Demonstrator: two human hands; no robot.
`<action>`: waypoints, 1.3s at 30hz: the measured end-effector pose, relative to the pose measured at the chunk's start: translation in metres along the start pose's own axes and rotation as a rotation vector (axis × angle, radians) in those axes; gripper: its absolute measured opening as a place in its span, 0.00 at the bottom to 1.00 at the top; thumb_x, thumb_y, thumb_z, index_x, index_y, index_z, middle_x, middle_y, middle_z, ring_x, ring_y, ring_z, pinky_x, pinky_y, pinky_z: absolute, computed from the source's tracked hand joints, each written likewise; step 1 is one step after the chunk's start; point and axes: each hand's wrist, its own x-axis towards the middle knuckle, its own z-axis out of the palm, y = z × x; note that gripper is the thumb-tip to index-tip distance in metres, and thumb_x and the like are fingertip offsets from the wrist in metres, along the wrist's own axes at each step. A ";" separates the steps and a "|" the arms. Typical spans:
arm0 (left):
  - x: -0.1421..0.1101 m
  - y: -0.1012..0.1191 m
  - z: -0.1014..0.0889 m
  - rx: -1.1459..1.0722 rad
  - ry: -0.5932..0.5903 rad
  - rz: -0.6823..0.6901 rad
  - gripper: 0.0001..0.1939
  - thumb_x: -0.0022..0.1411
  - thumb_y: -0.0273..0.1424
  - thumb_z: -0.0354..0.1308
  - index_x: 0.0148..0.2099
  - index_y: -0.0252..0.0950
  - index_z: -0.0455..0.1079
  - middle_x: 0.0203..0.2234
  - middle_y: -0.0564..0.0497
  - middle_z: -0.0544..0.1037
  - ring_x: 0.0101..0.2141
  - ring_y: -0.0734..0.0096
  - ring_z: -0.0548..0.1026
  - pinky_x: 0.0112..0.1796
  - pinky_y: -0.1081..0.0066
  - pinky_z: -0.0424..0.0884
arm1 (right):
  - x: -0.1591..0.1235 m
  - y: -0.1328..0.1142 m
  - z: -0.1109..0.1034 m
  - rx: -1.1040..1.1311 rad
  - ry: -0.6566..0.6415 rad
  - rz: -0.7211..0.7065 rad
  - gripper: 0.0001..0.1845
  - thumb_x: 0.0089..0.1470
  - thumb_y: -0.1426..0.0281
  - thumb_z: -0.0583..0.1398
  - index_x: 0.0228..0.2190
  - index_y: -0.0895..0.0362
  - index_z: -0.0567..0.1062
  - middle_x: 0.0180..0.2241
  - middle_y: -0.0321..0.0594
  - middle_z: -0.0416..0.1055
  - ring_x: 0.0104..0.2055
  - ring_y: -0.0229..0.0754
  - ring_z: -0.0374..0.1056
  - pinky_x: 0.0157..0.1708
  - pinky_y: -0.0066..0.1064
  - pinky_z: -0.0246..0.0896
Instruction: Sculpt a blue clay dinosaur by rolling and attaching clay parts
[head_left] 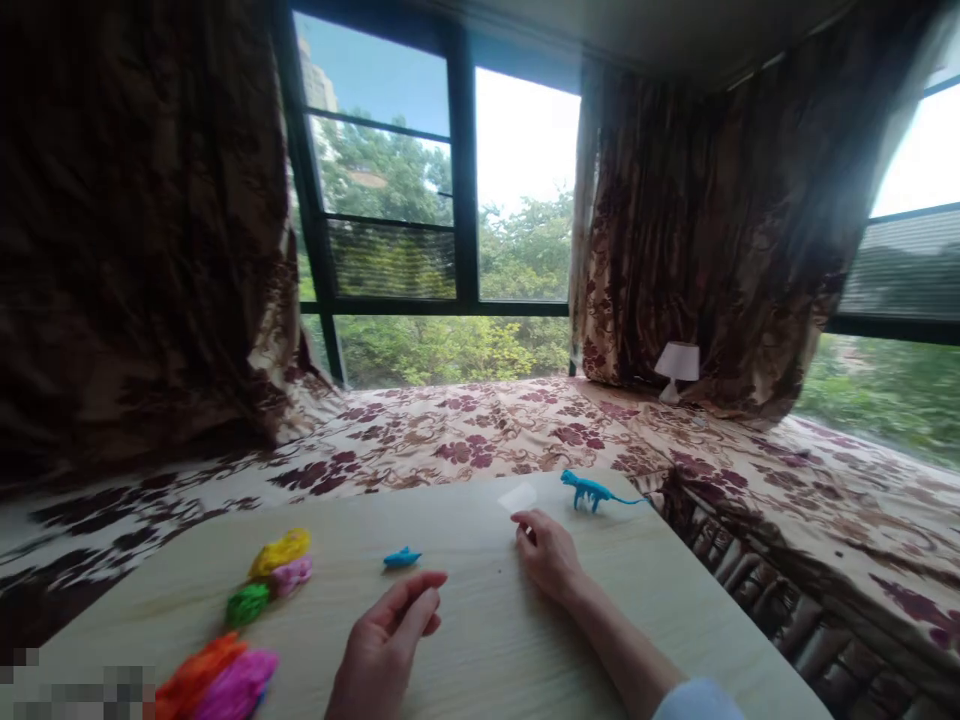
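Blue figure: on the table's far right part stands a four-legged animal shape, matte and smooth like modelling clay, with a rounded head, slim body, short thin legs and a long tail tapering towards the table edge.
Small blue piece: a narrow, pointed, clay-like form lying just beyond the left hand.
Left hand: thumb and index finger bent towards each other, tips close; whether anything is pinched between them I cannot tell.
Right hand: fingers curled low over the table, near a thin whitish sheet; its grip cannot be made out.
Soft lumps: wrinkled, irregular wads at left, yellow, pale pink and green clustered, with orange and magenta ones nearer.
Table: pale, faintly wood-grained, flat.
Cloth: cream fabric with maroon flowers, behind the table.
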 end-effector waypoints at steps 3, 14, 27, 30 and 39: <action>-0.028 0.011 -0.010 0.037 0.024 0.018 0.16 0.49 0.38 0.59 0.39 0.34 0.73 0.21 0.53 0.72 0.26 0.71 0.69 0.32 0.71 0.67 | -0.003 0.004 0.002 0.040 -0.058 0.004 0.15 0.52 0.70 0.51 0.38 0.53 0.73 0.34 0.37 0.73 0.29 0.39 0.68 0.33 0.30 0.63; -0.024 0.026 -0.157 0.385 0.425 0.179 0.17 0.50 0.39 0.57 0.39 0.33 0.72 0.33 0.48 0.76 0.33 0.68 0.72 0.36 0.73 0.66 | -0.005 0.018 0.006 0.054 -0.214 0.000 0.14 0.52 0.64 0.51 0.38 0.51 0.73 0.37 0.37 0.72 0.31 0.41 0.69 0.31 0.32 0.62; 0.049 0.031 -0.175 0.840 0.150 0.178 0.10 0.47 0.36 0.56 0.26 0.36 0.75 0.19 0.52 0.75 0.24 0.69 0.69 0.27 0.73 0.61 | -0.004 0.034 0.017 -0.012 -0.244 -0.055 0.15 0.51 0.61 0.52 0.37 0.49 0.74 0.40 0.38 0.72 0.29 0.40 0.70 0.26 0.28 0.62; 0.057 0.023 -0.152 0.875 0.005 0.212 0.11 0.50 0.36 0.53 0.30 0.38 0.76 0.23 0.52 0.76 0.26 0.68 0.71 0.29 0.73 0.63 | -0.003 0.031 0.017 -0.020 -0.241 -0.055 0.15 0.51 0.61 0.52 0.37 0.50 0.74 0.39 0.38 0.72 0.28 0.39 0.70 0.26 0.28 0.62; 0.083 0.001 -0.067 0.950 -0.261 0.342 0.14 0.54 0.31 0.52 0.43 0.41 0.73 0.40 0.49 0.73 0.35 0.69 0.71 0.38 0.73 0.64 | -0.001 0.025 0.016 -0.033 -0.258 -0.028 0.13 0.53 0.64 0.51 0.36 0.50 0.73 0.39 0.37 0.71 0.30 0.40 0.68 0.28 0.29 0.62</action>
